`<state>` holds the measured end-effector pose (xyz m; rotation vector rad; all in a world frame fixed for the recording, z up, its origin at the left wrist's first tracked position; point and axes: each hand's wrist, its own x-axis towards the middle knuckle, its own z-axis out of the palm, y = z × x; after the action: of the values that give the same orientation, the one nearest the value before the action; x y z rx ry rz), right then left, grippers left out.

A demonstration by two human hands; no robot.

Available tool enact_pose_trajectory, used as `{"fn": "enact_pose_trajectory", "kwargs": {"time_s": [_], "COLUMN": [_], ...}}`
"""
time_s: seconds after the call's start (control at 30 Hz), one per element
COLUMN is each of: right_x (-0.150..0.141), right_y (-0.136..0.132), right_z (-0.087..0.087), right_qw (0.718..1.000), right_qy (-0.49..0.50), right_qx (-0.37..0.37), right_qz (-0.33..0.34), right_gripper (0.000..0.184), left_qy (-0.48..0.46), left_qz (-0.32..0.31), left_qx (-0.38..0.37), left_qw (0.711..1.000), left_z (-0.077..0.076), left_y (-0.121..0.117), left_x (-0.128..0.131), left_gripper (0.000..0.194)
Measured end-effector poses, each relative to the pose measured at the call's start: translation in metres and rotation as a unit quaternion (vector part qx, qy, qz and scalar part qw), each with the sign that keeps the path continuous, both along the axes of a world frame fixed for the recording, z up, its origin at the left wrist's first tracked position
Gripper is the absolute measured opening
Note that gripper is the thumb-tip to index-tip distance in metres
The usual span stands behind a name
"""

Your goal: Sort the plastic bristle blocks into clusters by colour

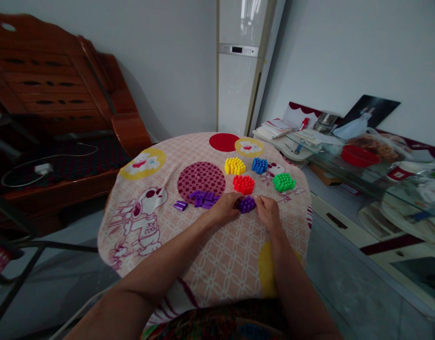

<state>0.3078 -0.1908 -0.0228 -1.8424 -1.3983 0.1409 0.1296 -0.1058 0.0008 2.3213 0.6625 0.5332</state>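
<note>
Round table, cartoon-print cloth. Left hand and right hand both pinch the purple peg cluster from either side, near table centre. Loose purple pegs lie just left of it. Red cluster behind; yellow, blue, green farther back.

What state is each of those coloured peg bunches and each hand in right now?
Purple cluster: packed together, gripped between both hands.
Left hand: closed on the purple cluster's left side.
Right hand: closed on its right side.
Loose purple pegs: lying scattered flat, unjoined.
Red cluster: packed, untouched.
Yellow cluster: packed, untouched.
Blue cluster: packed, untouched.
Green cluster: packed, untouched.
</note>
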Motion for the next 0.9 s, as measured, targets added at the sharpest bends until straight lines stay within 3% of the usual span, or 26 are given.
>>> {"fn": "enact_pose_trajectory", "kwargs": {"time_s": [0.23,0.5,0.63,0.77,0.9], "right_x": [0.0,-0.001,-0.002,-0.002,-0.001], "right_y": [0.0,-0.001,-0.001,-0.001,0.0], "right_z": [0.001,0.001,0.002,0.002,0.002], "right_qw": [1.0,1.0,1.0,1.0,1.0], "right_qy": [0.008,0.008,0.014,0.022,0.028], "right_qx": [0.001,0.007,0.005,-0.014,-0.008], "right_qz": [0.005,0.004,-0.002,0.0,-0.007], "right_gripper": [0.044,0.043,0.043,0.045,0.044], "left_qy": [0.007,-0.002,0.013,0.11,0.266], "left_qz": [0.011,0.01,0.083,0.189,0.176], "left_qx": [0.015,0.024,0.053,0.129,0.161], "left_qw": [1.0,1.0,0.995,0.967,0.934], "left_z": [0.005,0.0,0.015,0.036,0.039], "left_y": [-0.007,-0.004,0.016,0.039,0.047], "left_x": [0.004,0.006,-0.015,-0.05,-0.066], "left_gripper": [0.042,0.043,0.044,0.026,0.027]}}
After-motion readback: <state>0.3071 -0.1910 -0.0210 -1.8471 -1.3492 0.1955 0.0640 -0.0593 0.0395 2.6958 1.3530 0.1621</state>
